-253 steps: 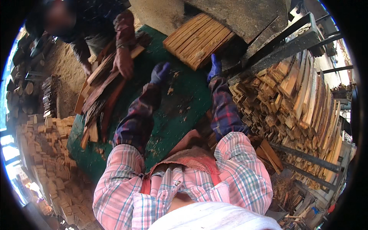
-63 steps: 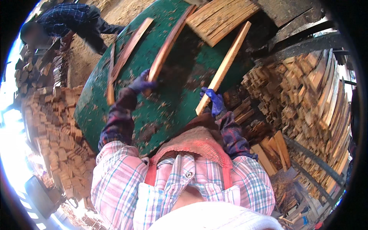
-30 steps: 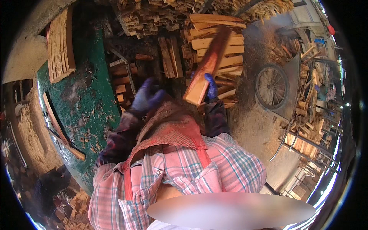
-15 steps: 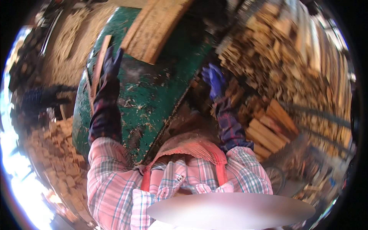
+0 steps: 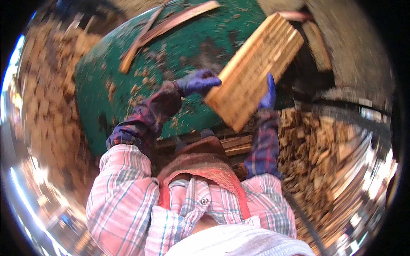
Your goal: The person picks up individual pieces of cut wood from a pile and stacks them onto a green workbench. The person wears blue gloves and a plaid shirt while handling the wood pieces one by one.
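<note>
A stack of pale wooden boards lies slantwise between my two hands, its near end jutting past the green table's edge. My left hand, in a blue-purple glove, is curled against the left side of the stack near its lower end. On the opposite side is my right hand, gloved alike, with one digit stretched up along the boards' edge; its other fingers are mostly hidden. The green table beneath is strewn with wood chips and dark stains.
Thin wood strips lie across the table's far left. Small cut blocks are heaped at the left, and split wood is piled at the lower right. A dark bar crosses the right side. Loose boards lie beyond the stack.
My view has turned, so the table and boards appear shifted to the right. Both hands, open and apart from the boards before, are now at opposite sides of the stack.
</note>
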`<action>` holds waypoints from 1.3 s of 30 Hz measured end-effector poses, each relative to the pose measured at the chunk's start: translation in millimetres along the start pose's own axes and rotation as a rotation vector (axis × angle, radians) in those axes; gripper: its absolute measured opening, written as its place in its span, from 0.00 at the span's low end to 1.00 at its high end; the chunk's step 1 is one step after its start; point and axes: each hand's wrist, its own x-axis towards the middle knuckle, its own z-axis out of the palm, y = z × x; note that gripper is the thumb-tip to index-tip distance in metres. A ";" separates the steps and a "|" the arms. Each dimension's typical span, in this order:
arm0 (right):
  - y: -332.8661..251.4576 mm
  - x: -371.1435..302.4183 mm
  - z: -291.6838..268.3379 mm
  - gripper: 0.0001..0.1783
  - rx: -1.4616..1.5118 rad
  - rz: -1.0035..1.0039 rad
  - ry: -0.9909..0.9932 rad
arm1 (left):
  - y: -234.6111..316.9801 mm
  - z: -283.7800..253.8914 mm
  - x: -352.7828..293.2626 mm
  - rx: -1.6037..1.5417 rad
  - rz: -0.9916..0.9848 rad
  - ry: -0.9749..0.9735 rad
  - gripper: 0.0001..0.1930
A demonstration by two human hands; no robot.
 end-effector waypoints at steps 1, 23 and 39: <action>9.8 -22.0 1.8 0.40 -0.013 0.123 -0.062 | -16.8 8.3 -16.5 -0.201 -0.026 0.053 0.30; 421.7 -355.1 471.1 0.20 -0.321 0.279 -1.787 | -100.0 141.6 -625.9 -0.276 1.171 2.211 0.33; 522.9 -347.6 391.6 0.10 -0.974 0.020 -2.348 | -70.8 65.2 -583.2 0.687 0.514 2.607 0.17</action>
